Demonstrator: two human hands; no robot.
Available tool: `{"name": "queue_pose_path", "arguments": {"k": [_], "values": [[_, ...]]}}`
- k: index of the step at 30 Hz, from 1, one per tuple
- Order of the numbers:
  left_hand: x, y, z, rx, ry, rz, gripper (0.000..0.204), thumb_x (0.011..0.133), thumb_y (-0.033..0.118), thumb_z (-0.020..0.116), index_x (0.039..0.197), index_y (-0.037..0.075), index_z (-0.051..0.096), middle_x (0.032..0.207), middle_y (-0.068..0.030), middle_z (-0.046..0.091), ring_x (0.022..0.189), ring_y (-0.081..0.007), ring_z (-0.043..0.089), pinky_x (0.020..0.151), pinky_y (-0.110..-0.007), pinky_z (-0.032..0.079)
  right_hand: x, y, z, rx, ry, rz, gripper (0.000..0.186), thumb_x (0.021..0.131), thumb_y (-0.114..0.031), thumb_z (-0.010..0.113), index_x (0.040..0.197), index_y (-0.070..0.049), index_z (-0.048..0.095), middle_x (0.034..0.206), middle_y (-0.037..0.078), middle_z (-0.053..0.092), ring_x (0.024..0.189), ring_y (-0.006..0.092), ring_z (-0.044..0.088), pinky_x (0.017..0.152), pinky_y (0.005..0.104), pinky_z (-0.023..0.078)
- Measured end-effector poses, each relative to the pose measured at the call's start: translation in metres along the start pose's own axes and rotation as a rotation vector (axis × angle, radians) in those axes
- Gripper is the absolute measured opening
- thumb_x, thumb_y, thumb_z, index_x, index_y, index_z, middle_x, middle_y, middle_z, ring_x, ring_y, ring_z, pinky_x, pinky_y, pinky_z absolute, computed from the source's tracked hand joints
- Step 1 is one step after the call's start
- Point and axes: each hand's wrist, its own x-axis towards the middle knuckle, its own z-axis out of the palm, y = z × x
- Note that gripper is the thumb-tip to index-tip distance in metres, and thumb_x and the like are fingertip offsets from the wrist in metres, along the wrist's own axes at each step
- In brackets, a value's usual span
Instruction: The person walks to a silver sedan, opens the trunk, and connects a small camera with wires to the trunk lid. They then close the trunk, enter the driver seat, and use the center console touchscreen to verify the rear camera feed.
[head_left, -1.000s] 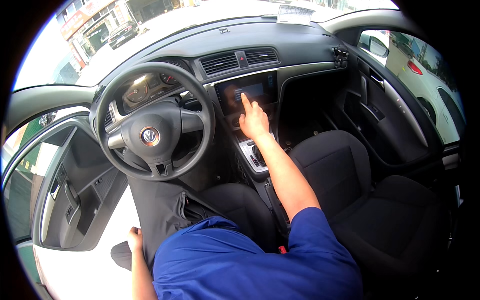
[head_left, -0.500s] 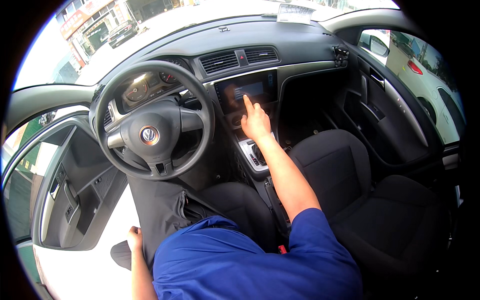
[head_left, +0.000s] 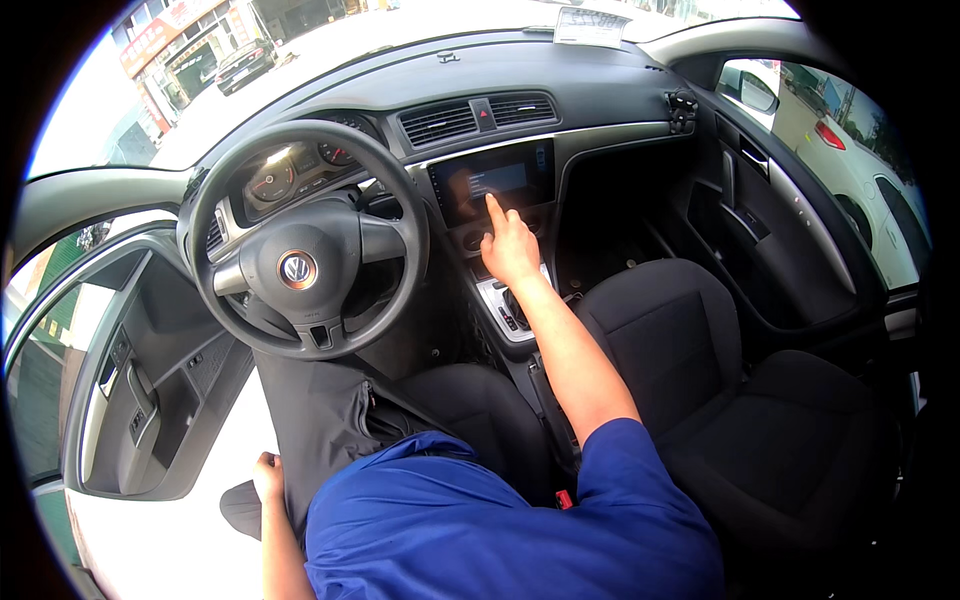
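Head view: where is the screen (head_left: 508,170), and which hand is nearer to it?

Set in the dash (head_left: 605,90), about midway along its lower edge, below the vents (head_left: 440,125) and right of the wheel (head_left: 300,262). The right hand (head_left: 512,247) is by far the nearer; the left hand (head_left: 268,480) is well apart, down beside the left thigh (head_left: 318,405)

So which way does the screen lie from that right hand?

Straight ahead and slightly left. The fingertip overlaps the screen's lower half, near mid-width, but whether it touches or stops just short, I cannot tell

How is the hand shaped?

Index finger stretched out, the others folded back, thumb off to the side, pinching nothing. Of the left I can't judge the grip; its fingers are partly hidden

And the screen's own lie?

Long axis side to side across the dash, right end a little higher in view; its face points back toward the seats. The forearm runs forward and leftward, crossing that axis rather than following it
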Motion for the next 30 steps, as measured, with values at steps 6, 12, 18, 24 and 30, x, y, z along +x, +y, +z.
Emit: {"name": "queue_pose_path", "arguments": {"k": [6,12,18,24,30], "values": [[-0.001,0.001,-0.001,0.018,0.022,0.023,0.018,0.097,0.017,0.069,0.095,-0.001,0.073,0.084,-0.0220,0.075,0.079,-0.0381,0.074,0.077,-0.048,0.057,0.005,-0.004,0.000,0.025,0.024,-0.022,0.081,0.092,-0.015,0.073,0.166,-0.017,0.041,0.115,0.021,0.063,0.107,0.0404,0.070,0.093,0.0519,0.059],[-0.002,0.001,-0.001,0.020,0.019,0.010,0.018,0.097,0.017,0.069,0.094,-0.001,0.073,0.083,-0.0217,0.074,0.078,-0.0378,0.074,0.076,-0.047,0.057,0.012,-0.011,-0.002,0.029,0.026,-0.021,0.083,0.092,-0.015,0.073,0.167,-0.018,0.040,0.115,0.021,0.062,0.107,0.0406,0.070,0.092,0.0525,0.059],[-0.001,0.002,-0.001,0.010,0.012,0.002,0.018,0.097,0.017,0.070,0.094,-0.001,0.073,0.083,-0.0213,0.074,0.078,-0.0370,0.074,0.076,-0.047,0.057,0.020,-0.012,-0.006,-0.006,0.021,-0.030,0.082,0.093,-0.015,0.071,0.168,-0.019,0.039,0.115,0.021,0.062,0.106,0.0408,0.070,0.092,0.0531,0.059],[-0.002,0.002,0.000,-0.014,0.042,0.013,0.018,0.096,0.016,0.069,0.093,-0.001,0.073,0.083,-0.0217,0.074,0.078,-0.0372,0.073,0.076,-0.047,0.057,0.011,-0.012,-0.010,0.041,0.059,0.006,0.078,0.095,-0.015,0.071,0.166,-0.017,0.041,0.113,0.019,0.062,0.104,0.0382,0.070,0.090,0.0509,0.060],[0.000,0.008,-0.002,-0.006,0.017,0.038,0.019,0.096,0.017,0.068,0.093,-0.001,0.073,0.082,-0.0225,0.073,0.077,-0.0374,0.073,0.075,-0.047,0.056,-0.024,0.020,-0.003,0.054,0.075,0.073,0.060,0.095,-0.016,0.070,0.153,-0.009,0.057,0.122,0.020,0.066,0.110,0.0382,0.071,0.095,0.0491,0.059]]}}
